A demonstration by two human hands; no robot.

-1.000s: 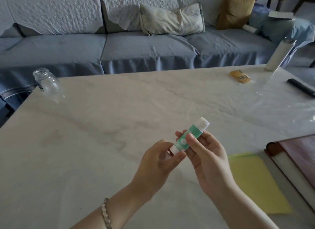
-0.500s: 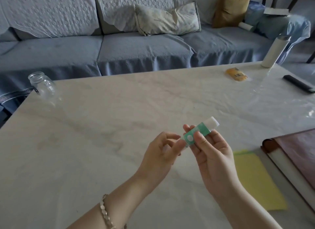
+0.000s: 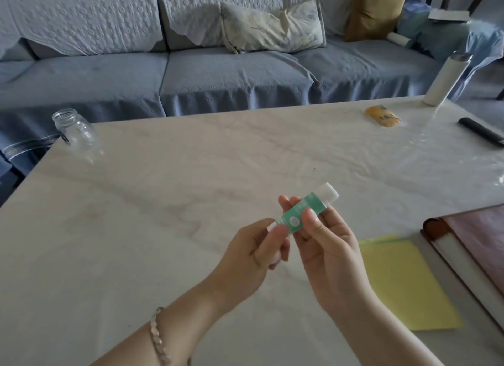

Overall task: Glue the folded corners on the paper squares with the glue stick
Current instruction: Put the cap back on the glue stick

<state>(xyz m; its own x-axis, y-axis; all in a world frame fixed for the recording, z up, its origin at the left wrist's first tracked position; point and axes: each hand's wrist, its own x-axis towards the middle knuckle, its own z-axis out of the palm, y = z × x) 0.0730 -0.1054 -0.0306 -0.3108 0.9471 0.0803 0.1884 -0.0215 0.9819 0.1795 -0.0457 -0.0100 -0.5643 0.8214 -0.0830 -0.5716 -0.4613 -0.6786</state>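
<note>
The right hand (image 3: pixel 327 245) grips the glue stick (image 3: pixel 300 210) mid-barrel, the left hand (image 3: pixel 253 253) pinches its white near end, which is probably best pulled straight off, with the barrel steady and low over the bench (image 3: pixel 163 202).

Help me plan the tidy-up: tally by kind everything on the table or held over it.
Glue stick: 1
Glass jar: 1
Stack of paper squares, yellow on top: 1
Orange-yellow packet: 1
White cylindrical bottle: 1
Black bar-shaped object: 1
Brown-covered book: 1
Total: 7
</note>
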